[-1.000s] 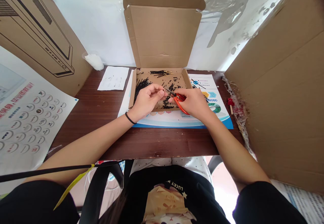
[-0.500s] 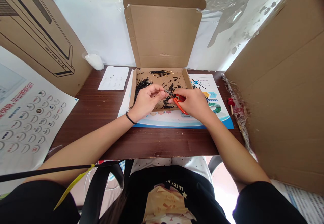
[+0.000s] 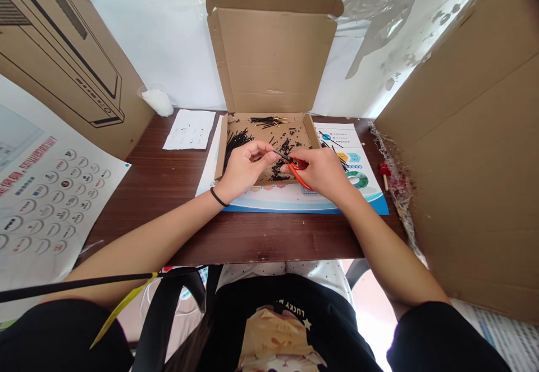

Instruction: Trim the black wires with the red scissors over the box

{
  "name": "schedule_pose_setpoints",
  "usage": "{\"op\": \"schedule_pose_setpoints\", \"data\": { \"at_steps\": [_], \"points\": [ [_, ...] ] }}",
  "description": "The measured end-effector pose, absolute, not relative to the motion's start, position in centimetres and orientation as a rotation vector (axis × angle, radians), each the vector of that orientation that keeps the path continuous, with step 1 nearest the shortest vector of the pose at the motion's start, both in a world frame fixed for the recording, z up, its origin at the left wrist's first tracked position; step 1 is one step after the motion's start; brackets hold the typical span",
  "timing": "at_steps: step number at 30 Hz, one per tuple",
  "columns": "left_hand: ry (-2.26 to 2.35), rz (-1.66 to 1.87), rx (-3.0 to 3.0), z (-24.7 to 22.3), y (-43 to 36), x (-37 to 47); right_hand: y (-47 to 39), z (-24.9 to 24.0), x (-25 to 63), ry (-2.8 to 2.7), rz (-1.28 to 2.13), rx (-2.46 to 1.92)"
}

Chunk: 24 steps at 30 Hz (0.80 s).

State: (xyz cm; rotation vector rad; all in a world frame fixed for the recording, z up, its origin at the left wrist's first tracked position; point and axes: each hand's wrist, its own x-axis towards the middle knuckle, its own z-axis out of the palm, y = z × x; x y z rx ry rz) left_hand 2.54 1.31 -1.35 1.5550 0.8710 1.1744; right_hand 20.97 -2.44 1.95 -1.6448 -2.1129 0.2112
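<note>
Over the front part of an open cardboard box (image 3: 269, 58), my right hand (image 3: 326, 173) is closed round a pair of red-handled scissors (image 3: 300, 175). The blades point left, to the fingertips of my left hand (image 3: 246, 169). Its thumb and forefinger are pinched together, and what they hold is too small to make out. In the box, long black sticks (image 3: 236, 143) are heaped at the left, a small bundle of black sticks with gold tips (image 3: 268, 121) lies at the back, and short black pieces (image 3: 290, 142) are scattered at the right.
A printed sheet (image 3: 366, 198) lies under the box, with a few black sticks at its right. Left of the box is a white paper (image 3: 189, 129) with tiny dark bits. Large cardboard panels (image 3: 471, 153) stand at both sides. A small red object (image 3: 383, 170) lies at the right.
</note>
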Motion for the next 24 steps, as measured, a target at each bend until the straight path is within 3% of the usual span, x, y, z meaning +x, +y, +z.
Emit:
{"op": "schedule_pose_setpoints", "data": {
  "at_steps": [8,24],
  "points": [
    [0.868,1.182,1.54,-1.68,1.29,2.61,-2.27,1.49,21.09,-2.104,0.114,-1.698],
    [0.857,1.123,1.588,-1.87,1.39,2.37,-2.51,2.33,21.27,-2.11,0.244,-1.641]
  ]
}}
